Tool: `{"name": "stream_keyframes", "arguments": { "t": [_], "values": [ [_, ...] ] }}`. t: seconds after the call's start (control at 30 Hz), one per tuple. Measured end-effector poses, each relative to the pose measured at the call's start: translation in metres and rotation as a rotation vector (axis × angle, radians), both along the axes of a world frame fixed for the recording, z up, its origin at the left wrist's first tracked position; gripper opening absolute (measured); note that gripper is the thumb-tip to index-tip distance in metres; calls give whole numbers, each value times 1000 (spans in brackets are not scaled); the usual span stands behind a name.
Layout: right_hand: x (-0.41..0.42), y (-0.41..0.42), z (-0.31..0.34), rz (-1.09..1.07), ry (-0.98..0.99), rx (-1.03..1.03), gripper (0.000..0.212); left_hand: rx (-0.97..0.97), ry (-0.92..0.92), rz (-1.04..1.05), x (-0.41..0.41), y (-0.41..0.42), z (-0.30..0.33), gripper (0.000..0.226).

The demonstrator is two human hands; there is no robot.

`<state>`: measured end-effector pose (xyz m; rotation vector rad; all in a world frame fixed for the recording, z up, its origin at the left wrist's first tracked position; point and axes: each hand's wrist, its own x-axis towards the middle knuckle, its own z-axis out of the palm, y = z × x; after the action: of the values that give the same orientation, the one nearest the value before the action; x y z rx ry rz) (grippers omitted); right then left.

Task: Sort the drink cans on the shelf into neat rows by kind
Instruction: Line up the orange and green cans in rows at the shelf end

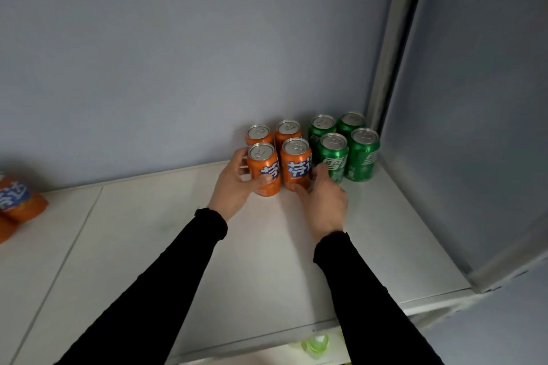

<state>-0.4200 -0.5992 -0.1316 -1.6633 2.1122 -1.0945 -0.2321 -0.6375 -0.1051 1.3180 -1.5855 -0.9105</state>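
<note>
Several orange cans and several green cans stand upright in a block at the back right of the white shelf. My left hand wraps the front left orange can, thumb across its front. My right hand holds the front right orange can low on its right side, fingers reaching between it and the front left green can. Two more orange cans stand behind. The other green cans fill the corner by the right wall.
More orange cans lie at the far left edge of the shelf. A grey wall closes the back and a grey side panel closes the right. A green object shows below the shelf's front edge.
</note>
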Motion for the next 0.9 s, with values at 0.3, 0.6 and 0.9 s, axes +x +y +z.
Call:
{"name": "stream_keyframes", "arguments": {
  "t": [0.3, 0.6, 0.9],
  "values": [
    [-2, 22, -1, 56, 46, -32, 20, 52, -54, 59, 22, 28, -5, 67],
    [101, 53, 10, 355, 63, -109, 10, -34, -398, 227, 148, 111, -8, 32],
    [286, 93, 10, 598, 63, -113, 14, -42, -460, 432, 326, 196, -3, 27]
  ]
}}
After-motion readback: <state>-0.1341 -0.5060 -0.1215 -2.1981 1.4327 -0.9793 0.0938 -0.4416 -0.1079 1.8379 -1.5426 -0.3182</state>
